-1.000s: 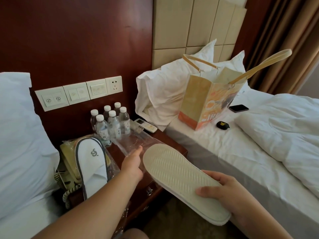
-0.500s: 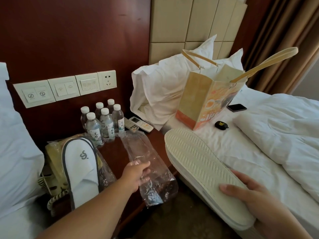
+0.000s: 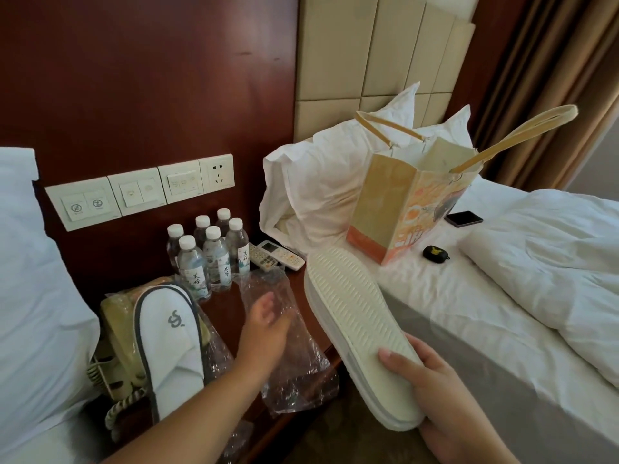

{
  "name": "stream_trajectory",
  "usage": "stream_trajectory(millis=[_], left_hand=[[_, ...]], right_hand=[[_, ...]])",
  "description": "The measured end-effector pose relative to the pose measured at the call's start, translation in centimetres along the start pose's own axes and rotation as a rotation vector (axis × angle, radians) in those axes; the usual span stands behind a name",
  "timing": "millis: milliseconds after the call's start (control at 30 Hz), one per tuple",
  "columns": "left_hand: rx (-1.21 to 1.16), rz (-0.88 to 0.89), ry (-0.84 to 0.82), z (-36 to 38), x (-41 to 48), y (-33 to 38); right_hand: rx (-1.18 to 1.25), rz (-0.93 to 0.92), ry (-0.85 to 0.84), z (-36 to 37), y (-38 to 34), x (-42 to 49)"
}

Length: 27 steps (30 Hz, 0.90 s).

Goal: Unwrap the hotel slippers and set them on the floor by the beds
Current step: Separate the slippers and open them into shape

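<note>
Far left, a white pillow (image 3: 30,262) lay on the left bed. Next to it, a wrapped slipper (image 3: 169,339) sat logo up on top of a beige telephone (image 3: 117,333) at the left end of the dark wood nightstand (image 3: 301,286), clear plastic still around it. On the wall above, a row of 4 switch and socket plates (image 3: 140,190). 6 water bottles (image 3: 207,256) stood in a cluster at the back of the nightstand, with 2 remote controls (image 3: 278,256) just beside them to the right.

Left hand (image 3: 264,329) hovered over the nightstand, fingers loosely spread and slightly curled, holding nothing. An empty clear plastic wrapper (image 3: 294,356) lay under and past it, hanging over the nightstand's front edge; whether the fingertips touched the wrapper could not be told.

Right of that, the unwrapped slippers (image 3: 360,333) were held sole up in the air, between the nightstand and the right bed (image 3: 469,329), not on the floor. Looked like 2 stacked together, only the ribbed sole of the top one showing. Right hand (image 3: 432,380) clamped their near end, thumb on the sole, fingers underneath.

On the right bed: rumpled white pillows (image 3: 318,195), an upright paper bag (image 3: 408,209) with long handles, a small black case (image 3: 435,252), a dark phone (image 3: 464,218), and a bunched white duvet (image 3: 549,262). Tan curtains (image 3: 552,78) at far right.
</note>
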<state>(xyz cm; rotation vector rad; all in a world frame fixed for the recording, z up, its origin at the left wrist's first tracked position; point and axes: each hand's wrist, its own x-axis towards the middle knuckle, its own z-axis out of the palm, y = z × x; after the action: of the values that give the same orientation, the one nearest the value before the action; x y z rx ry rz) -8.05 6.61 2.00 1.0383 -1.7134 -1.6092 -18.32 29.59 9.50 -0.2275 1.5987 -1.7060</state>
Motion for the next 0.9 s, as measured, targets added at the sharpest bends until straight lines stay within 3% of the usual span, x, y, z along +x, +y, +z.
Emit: stream_trajectory(millis=[133,233,333,400,500,633,900], left_hand=[[-0.28,-0.103,-0.287,0.6,-4.3,3.6],[-0.365,-0.073,-0.406,0.8,-6.5,5.2],[-0.41,-0.018,-0.395,0.0,-7.9,6.7],[-0.403,0.005,-0.402,-0.9,-8.7,7.4],[-0.279,0.098,-0.384,-2.2,-9.9,8.3],[-0.143,0.243,-0.382,-3.1,-12.1,9.2],[-0.058,0.419,-0.362,-4.7,-16.6,11.3]], right_hand=[[0.049,-0.086,0.018,2.7,-0.7,-1.0],[0.03,-0.139,-0.029,4.3,-1.5,-2.3],[-0.092,-0.205,0.005,5.6,-2.2,-4.1],[-0.299,-0.299,0.1,6.1,-2.6,-5.3],[-0.629,-0.5,0.157,6.7,-3.1,-7.2],[-0.899,-0.602,0.177,8.3,-3.4,-10.5],[-0.761,-0.471,0.145,8.5,-4.4,-14.6]])
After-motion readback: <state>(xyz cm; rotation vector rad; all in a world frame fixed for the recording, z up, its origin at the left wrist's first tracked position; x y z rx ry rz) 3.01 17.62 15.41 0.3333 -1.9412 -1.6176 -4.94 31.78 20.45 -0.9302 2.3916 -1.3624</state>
